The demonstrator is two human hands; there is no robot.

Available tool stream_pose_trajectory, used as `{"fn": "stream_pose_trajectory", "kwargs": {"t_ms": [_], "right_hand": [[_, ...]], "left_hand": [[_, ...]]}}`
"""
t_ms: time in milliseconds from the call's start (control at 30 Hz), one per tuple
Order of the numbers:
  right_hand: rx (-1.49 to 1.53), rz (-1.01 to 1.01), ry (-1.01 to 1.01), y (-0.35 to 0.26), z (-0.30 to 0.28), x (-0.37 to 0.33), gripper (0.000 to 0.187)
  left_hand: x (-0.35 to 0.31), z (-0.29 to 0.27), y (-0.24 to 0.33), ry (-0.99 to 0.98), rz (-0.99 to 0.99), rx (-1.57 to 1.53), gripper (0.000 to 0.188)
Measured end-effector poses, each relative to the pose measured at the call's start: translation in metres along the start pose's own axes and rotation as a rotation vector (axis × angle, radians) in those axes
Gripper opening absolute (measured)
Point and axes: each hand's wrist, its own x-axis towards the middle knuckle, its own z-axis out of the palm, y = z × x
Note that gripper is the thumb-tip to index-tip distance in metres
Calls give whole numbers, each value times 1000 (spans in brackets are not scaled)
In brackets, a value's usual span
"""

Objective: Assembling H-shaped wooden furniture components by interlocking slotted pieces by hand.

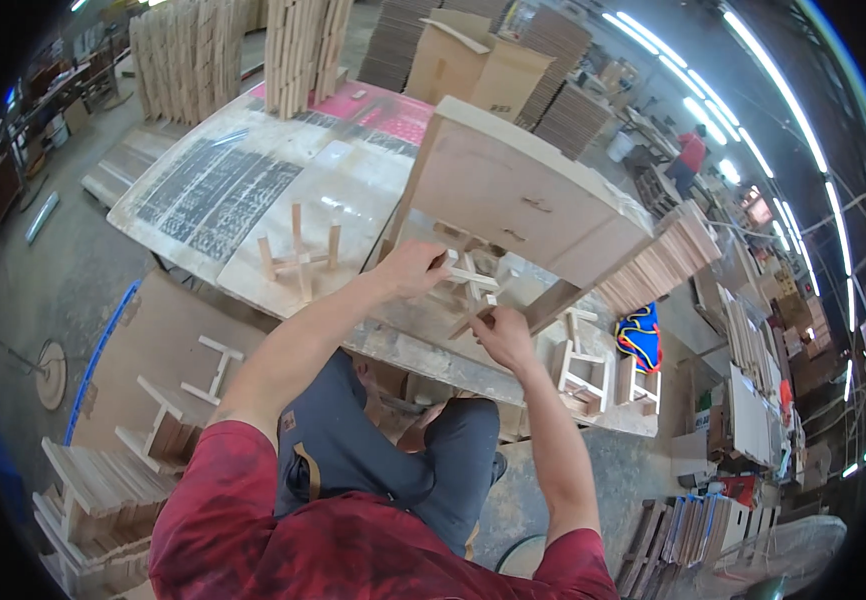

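Both of my hands are on a small pale wooden frame (474, 279) made of crossed bars with short legs. My left hand (415, 270) is closed round one leg at its far left. At the near right end, the fingers of my right hand (502, 334) pinch another part of it. Behind the frame rises a tall wooden board box (518, 190), its open side facing me. To the left, a similar crossed wooden stand (302, 258) rests with its legs up on the worktable (343, 215).
More pale wooden frames (583, 375) stand at the table's right end, beside a blue cloth (639, 338) with coloured edging. A row of wooden strips (658, 258) leans right of the box. Stacked wood pieces (103, 480) lie at lower left. Another person (691, 155) is far off.
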Motion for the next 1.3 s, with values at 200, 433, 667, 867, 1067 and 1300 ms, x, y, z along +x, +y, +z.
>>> {"fn": "stream_pose_trajectory", "kwargs": {"t_ms": [200, 433, 667, 867, 1067, 1300], "right_hand": [[-23, -542, 86, -71, -55, -71, 45], [-121, -936, 353, -128, 0, -1, 39], [553, -429, -30, -173, 80, 108, 24], [355, -352, -46, -153, 145, 133, 40], [236, -406, -98, -138, 177, 103, 60], [231, -475, -62, -132, 158, 55, 45]], "left_hand": [[-57, -73, 37, -106, -422, -661, 20], [-134, -138, 5, 321, -756, -1265, 26], [-229, -126, -53, 818, -592, -517, 38], [-209, -107, -64, 691, -544, 58, 100], [-182, -128, -105, 425, -524, 31, 95], [-182, -113, -146, 525, -452, -90, 46]]}}
